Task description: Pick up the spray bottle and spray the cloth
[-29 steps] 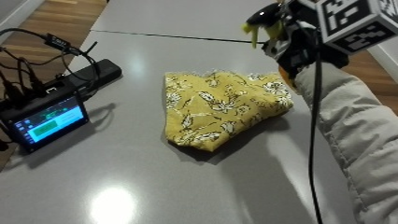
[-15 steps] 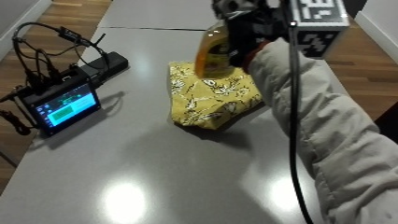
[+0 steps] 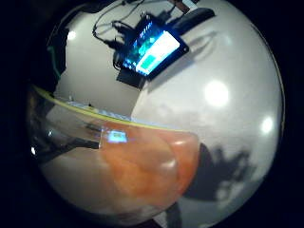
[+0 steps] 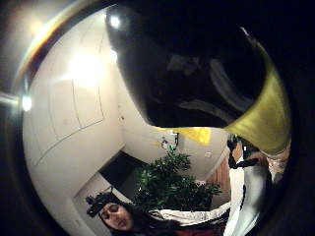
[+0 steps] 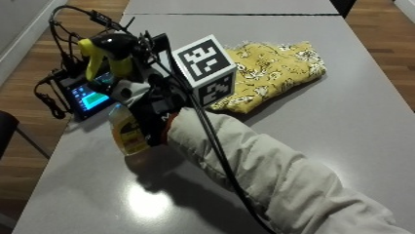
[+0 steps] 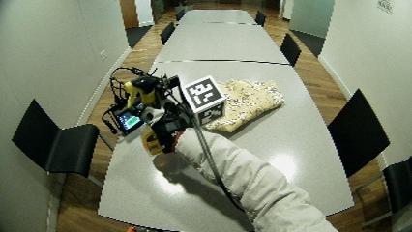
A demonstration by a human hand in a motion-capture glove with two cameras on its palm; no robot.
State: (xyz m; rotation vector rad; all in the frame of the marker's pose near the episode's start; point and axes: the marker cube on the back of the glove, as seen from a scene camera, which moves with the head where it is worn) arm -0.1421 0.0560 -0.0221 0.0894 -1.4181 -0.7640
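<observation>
1 thing fills my gloved right hand (image 5: 150,114) in the outside view: the clear plastic spray bottle of orange liquid with a yellow-and-black trigger head (image 5: 120,100), my fingers wrapped round its neck and body, lifted off the grey table (image 5: 337,122). Its nozzle faces the small lit screen with black cables (image 5: 87,95) at the table's edge, not the folded yellow floral cloth (image 5: 272,68), which lies beyond my wrist, near but apart from the bottle.

The wide outside view agrees: the spray bottle (image 6: 147,113) hangs above the table's side, the cloth (image 6: 248,101) toward the middle.

In the little-finger palm view the bottle's orange-filled body (image 3: 137,166) sits close against my palm, with the lit screen (image 3: 152,47) on the table beyond it.

The thumb-side palm view shows only the black and yellow trigger head (image 4: 216,83), close up.

To do this well, I judge I should turn my wrist until the nozzle faces the cloth, bring it over the fabric, keep the spray off the screen, then squeeze the trigger.
</observation>
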